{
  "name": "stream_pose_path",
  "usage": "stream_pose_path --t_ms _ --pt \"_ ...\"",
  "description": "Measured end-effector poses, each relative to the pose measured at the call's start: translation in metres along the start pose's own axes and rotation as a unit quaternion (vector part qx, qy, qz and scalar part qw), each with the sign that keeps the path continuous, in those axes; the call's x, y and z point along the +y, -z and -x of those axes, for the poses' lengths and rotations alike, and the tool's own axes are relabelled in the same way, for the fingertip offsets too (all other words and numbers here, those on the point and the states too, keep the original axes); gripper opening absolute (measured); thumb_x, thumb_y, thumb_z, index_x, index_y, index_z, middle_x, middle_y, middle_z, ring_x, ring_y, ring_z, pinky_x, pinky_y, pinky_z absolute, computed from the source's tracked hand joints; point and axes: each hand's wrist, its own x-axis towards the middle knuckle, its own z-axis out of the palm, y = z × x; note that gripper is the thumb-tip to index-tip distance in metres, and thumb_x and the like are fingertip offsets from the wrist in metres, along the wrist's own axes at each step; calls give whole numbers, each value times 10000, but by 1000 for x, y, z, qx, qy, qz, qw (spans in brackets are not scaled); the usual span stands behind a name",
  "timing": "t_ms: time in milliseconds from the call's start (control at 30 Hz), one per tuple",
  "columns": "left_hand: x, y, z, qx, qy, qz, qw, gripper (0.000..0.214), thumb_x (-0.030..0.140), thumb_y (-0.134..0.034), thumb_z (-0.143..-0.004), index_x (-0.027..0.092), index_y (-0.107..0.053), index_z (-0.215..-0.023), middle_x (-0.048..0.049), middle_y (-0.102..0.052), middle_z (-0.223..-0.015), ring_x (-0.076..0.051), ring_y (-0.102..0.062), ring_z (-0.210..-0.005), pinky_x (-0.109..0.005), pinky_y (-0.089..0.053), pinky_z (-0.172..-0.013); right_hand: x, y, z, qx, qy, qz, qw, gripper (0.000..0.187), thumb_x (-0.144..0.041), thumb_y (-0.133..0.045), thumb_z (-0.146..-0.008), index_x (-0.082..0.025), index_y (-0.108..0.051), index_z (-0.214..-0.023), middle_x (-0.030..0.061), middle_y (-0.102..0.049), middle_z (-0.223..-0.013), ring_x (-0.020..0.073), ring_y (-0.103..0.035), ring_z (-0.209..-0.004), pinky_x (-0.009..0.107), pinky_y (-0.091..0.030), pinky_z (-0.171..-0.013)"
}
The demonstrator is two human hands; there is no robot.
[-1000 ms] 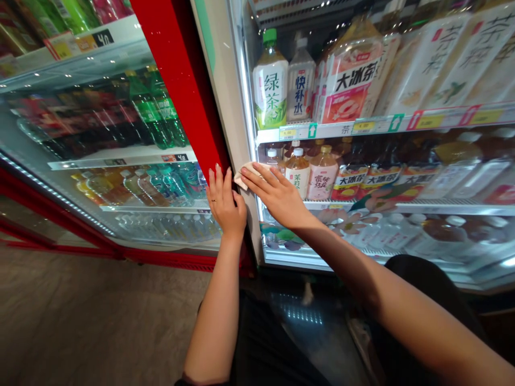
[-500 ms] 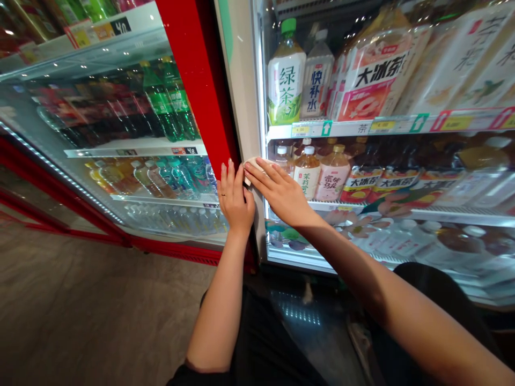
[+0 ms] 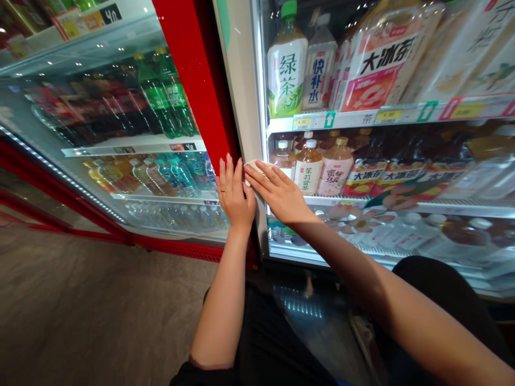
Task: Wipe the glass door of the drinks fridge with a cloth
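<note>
My left hand (image 3: 235, 197) lies flat against the edge of the red cooler frame (image 3: 197, 69), fingers stretched upward, a ring on one finger. It holds nothing that shows. Beside it, my right hand (image 3: 284, 194) presses a white cloth (image 3: 252, 163) against the pale door frame (image 3: 238, 86) of the right-hand cooler. Most of the cloth is hidden beneath the fingers; a strip shows along the fingertips. The hands' fingertips are close together, at the narrow seam between the two coolers.
Glass doors front both coolers. Green bottles (image 3: 155, 99) and others stand on the left shelves. On the right are a green tea bottle (image 3: 286, 67), large tea bottles (image 3: 380, 64) and smaller ones (image 3: 309, 167). My black-clothed knee (image 3: 430, 279) is near the right cooler, above the floor (image 3: 100, 311).
The view has shifted slightly, so the shelves sit a little higher in the picture. Both hands keep nearly the same place on the frames, and the cloth stays under my right fingers.
</note>
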Motion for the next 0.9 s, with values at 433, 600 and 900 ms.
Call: stream_pose_path --t_ms 433,600,900 --pt "2 6 -1 -46 37 14 998 601 148 -395 -1033 188 -550 -1613 -77 -468 -1756 -190 -220 -1719 -465 -112 -1428 -2 -9 6 2 -3 1 1000 854 -108 -332 -1124 -288 253 -1719 -9 -300 -1827 187 -262 -1703 442 -271 -1428" --pt "5 6 -1 -22 21 -9 999 602 119 -387 -1028 192 -570 -1597 -90 -511 -1725 -176 -269 -1703 -468 -165 -1422 2 1 11 -5 -31 -21 999 916 -61 -322 -1090 -382 271 -1709 -72 -277 -1832 191 -268 -1697 470 -248 -1436" --pt "3 2 0 -19 5 -8 1000 588 119 -396 -1028 186 -587 -1580 -103 -535 -1708 -186 -305 -1692 -468 -196 -1419 -5 1 -3 -22 -35 -26 999 851 -119 -364 -1104 -286 150 -1762 -19 -278 -1835 193 -233 -1713 462 -231 -1439"
